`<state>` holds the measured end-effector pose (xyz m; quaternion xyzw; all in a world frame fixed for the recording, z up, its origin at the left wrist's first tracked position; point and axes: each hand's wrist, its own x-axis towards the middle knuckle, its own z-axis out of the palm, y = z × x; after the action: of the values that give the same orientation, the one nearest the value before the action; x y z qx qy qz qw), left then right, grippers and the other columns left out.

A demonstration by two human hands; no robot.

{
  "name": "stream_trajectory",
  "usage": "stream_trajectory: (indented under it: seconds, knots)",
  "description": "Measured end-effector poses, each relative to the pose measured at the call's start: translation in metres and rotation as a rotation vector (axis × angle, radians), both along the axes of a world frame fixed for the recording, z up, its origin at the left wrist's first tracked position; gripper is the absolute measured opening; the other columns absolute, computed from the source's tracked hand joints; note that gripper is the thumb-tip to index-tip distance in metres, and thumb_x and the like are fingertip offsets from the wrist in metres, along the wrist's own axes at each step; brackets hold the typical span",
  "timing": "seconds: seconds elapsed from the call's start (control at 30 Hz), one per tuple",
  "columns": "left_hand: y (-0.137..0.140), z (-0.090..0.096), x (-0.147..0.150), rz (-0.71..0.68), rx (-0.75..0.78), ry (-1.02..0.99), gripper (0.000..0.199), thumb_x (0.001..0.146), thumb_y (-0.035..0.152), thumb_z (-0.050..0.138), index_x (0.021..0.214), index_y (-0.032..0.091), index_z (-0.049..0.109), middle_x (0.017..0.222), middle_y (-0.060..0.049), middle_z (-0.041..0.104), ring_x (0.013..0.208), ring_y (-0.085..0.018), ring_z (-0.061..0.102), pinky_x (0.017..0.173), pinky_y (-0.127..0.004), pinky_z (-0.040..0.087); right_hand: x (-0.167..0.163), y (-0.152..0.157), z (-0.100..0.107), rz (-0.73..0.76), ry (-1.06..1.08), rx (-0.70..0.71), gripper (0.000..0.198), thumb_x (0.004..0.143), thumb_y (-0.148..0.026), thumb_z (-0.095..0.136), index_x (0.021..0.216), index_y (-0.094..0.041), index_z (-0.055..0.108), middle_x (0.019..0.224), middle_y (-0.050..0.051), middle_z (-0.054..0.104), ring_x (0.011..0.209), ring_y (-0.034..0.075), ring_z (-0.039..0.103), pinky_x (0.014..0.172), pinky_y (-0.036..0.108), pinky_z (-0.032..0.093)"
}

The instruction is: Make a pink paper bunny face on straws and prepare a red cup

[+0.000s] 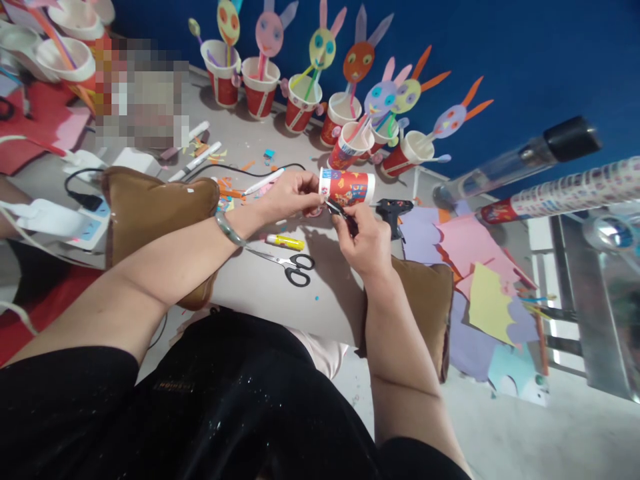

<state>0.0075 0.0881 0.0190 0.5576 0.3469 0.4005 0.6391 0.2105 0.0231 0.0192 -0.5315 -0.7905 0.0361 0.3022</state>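
Observation:
A red printed paper cup point(350, 187) lies on its side in front of me. My left hand point(297, 193) is closed at the cup's left end, thumb and fingers pinched at its edge. Closed around a slim black tool point(337, 209), my right hand point(364, 237) has the tip pointing to the cup and the left fingertips. The tool's exact kind is mostly hidden by the fingers. Just right of the cup is a black glue gun point(394, 213). Black-handled scissors point(298, 268) and a yellow glue stick point(286, 242) lie on the table point(280, 300) nearer me.
Several cups with paper rabbit faces point(357, 63) line the blue wall. Brown cushions point(160, 227) flank the work spot. White pens point(200, 160) and paper scraps lie left, coloured paper sheets point(487, 300) right. A long cup stack point(565, 193) and a power strip point(93, 227) are farther out.

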Motion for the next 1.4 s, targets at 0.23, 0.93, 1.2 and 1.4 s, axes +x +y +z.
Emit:
stream_trajectory:
  seconds: [0.23, 0.93, 1.2, 1.4]
  knots:
    - [0.001, 0.001, -0.001, -0.017, 0.025, 0.039, 0.019, 0.080, 0.006, 0.074, 0.070, 0.014, 0.060, 0.056, 0.002, 0.065, 0.048, -0.006, 0.060, 0.049, -0.016, 0.045, 0.000, 0.000, 0.004, 0.003, 0.068, -0.079, 0.023, 0.098, -0.044, 0.056, 0.093, -0.023, 0.059, 0.071, 0.002, 0.065, 0.056, 0.017, 0.055, 0.059, 0.030, 0.040]
    - [-0.002, -0.001, 0.003, -0.038, -0.129, -0.016, 0.011, 0.082, 0.005, 0.069, 0.076, 0.013, 0.063, 0.059, 0.001, 0.067, 0.052, -0.007, 0.062, 0.053, -0.017, 0.048, 0.000, -0.001, 0.013, 0.048, 0.239, -0.199, 0.026, 0.097, -0.044, 0.060, 0.083, -0.023, 0.054, 0.061, -0.003, 0.055, 0.052, 0.012, 0.042, 0.056, 0.028, 0.034]
    - [-0.004, -0.002, 0.004, -0.056, -0.199, -0.127, 0.012, 0.084, 0.007, 0.074, 0.080, 0.012, 0.064, 0.061, 0.001, 0.067, 0.052, -0.006, 0.061, 0.057, -0.019, 0.050, -0.004, -0.002, 0.014, 0.053, 0.283, -0.195, 0.019, 0.094, -0.035, 0.061, 0.082, -0.024, 0.051, 0.062, -0.004, 0.057, 0.053, 0.012, 0.045, 0.057, 0.028, 0.035]
    - [-0.003, -0.004, 0.006, -0.047, -0.217, -0.146, 0.014, 0.082, 0.011, 0.079, 0.079, 0.013, 0.065, 0.061, 0.001, 0.067, 0.052, -0.007, 0.061, 0.055, -0.018, 0.048, -0.007, -0.004, 0.015, 0.016, 0.255, -0.186, 0.021, 0.096, -0.038, 0.059, 0.082, -0.024, 0.051, 0.060, -0.004, 0.056, 0.052, 0.013, 0.045, 0.057, 0.029, 0.039]
